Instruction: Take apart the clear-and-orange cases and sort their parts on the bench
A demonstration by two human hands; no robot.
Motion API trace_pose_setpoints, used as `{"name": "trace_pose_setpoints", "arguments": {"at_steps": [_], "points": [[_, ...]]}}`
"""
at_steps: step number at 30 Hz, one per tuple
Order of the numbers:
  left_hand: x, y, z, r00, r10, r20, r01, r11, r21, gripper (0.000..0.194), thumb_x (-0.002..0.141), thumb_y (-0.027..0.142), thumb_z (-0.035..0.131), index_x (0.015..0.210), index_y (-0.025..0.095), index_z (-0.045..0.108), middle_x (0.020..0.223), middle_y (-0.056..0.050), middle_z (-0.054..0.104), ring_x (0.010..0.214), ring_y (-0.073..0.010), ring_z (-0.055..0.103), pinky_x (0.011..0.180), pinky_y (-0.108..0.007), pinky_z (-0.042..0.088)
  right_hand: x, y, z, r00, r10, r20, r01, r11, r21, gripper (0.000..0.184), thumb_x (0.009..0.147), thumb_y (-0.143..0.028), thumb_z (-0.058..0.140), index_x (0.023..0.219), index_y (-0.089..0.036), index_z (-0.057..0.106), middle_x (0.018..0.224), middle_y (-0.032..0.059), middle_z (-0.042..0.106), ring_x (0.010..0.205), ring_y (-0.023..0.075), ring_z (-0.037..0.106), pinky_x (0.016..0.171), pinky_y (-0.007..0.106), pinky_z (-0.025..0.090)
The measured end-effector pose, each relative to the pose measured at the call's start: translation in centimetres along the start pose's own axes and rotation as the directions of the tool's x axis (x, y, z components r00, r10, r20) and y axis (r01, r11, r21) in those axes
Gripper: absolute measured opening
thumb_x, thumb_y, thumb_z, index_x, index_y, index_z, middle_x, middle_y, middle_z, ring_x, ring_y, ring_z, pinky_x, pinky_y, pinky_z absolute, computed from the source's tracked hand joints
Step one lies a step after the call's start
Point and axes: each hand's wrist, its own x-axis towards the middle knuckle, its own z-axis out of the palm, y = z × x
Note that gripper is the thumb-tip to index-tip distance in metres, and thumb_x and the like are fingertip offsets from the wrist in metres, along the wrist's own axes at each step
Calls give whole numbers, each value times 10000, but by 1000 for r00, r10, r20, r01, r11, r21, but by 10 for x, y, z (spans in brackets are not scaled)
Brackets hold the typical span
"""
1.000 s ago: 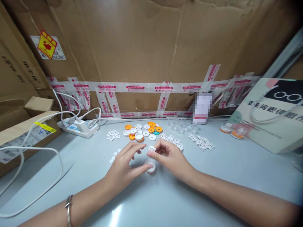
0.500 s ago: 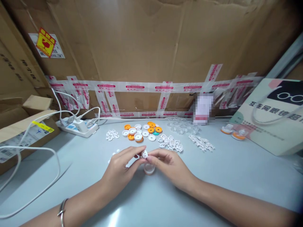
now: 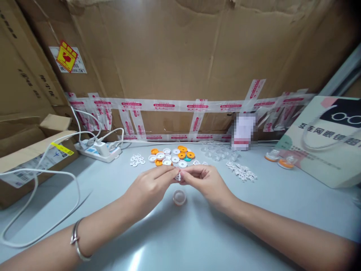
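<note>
A small white openwork plastic part [image 3: 178,176] is pinched between the fingertips of my left hand [image 3: 152,188] and my right hand [image 3: 207,184]; the fingers cover most of it. Just below them on the table stands a clear round cup with an orange rim at its bottom [image 3: 179,197], touched by neither hand. Behind my fingers lie round white caps [image 3: 182,164] and orange caps [image 3: 190,155], with one teal cap [image 3: 187,159] among them. White openwork pieces [image 3: 196,162] show partly behind my right hand.
Small white discs [image 3: 137,160] lie left of the caps. Clear domes [image 3: 222,151] and little white pieces [image 3: 241,171] lie to the right. Two orange-based pieces [image 3: 286,162] stand by a paper bag [image 3: 318,150]. A power strip [image 3: 97,150] with cables [image 3: 77,180] is at left, before large cardboard [image 3: 163,56].
Both hands have moved up and away from the clear cup, still holding the white part together. They now hide most of the openwork pieces. The view has shifted slightly.
</note>
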Motion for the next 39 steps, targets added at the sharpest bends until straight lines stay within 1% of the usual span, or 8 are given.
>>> {"name": "trace_pose_setpoints", "arguments": {"at_steps": [3,6,13,18,22,30,33,39], "points": [[6,0,-9,996,53,-68,-47,994,96,287,822,74,487,1088,168,538,1008,-45,641,890,-128,615,770,-249,536,4,-15,1,997,-69,18,69,998,6,174,695,-298,644,826,-208,716,738,15,699,709,151,650,733,325,531],[6,1,-16,991,88,-97,-72,985,154,310,808,59,509,1098,165,538,1013,-43,644,889,-124,614,792,-249,528,3,-23,4,992,-118,33,118,993,5,151,704,-249,625,820,-221,716,712,3,699,695,149,657,719,323,546],[-5,-1,-10,982,123,-145,-96,979,182,333,768,40,565,1083,149,553,987,-49,659,865,-124,621,755,-236,540,3,-13,7,994,-109,7,109,994,-32,174,692,-223,628,843,-210,713,737,13,707,719,163,665,686,306,558],[11,1,-12,980,137,-146,-107,975,195,282,794,69,539,1056,171,565,927,-24,673,787,-115,631,725,-236,543,5,-20,2,992,-118,-36,119,993,9,163,662,-213,658,813,-201,717,721,12,706,708,154,662,703,306,558],[25,6,-17,969,129,-211,-108,988,107,273,773,51,559,1012,182,584,906,-13,673,786,-111,630,737,-226,535,4,-30,-2,989,-137,-59,141,988,69,161,626,-203,696,786,-199,718,709,9,700,672,130,648,675,273,555],[18,2,-8,963,-9,-270,-46,979,-196,274,733,44,614,971,179,596,830,-31,658,758,-119,618,683,-245,531,9,-24,1,999,46,27,-50,983,176,159,645,-268,698,761,-167,654,661,-13,655,608,92,616,634,247,530],[16,-1,-4,960,-29,-277,-44,966,-253,294,726,50,627,985,184,585,837,-29,657,762,-121,615,676,-252,524,10,-22,3,998,36,51,-44,985,166,174,648,-251,704,750,-165,592,637,-29,629,605,81,600,633,231,501],[19,0,-5,960,-96,-263,22,962,-271,238,731,92,633,944,191,594,797,-18,664,727,-125,615,646,-262,518,8,-24,5,999,-18,28,14,992,122,181,708,-312,656,727,-170,545,646,-29,605,610,78,574,640,235,482]]}}
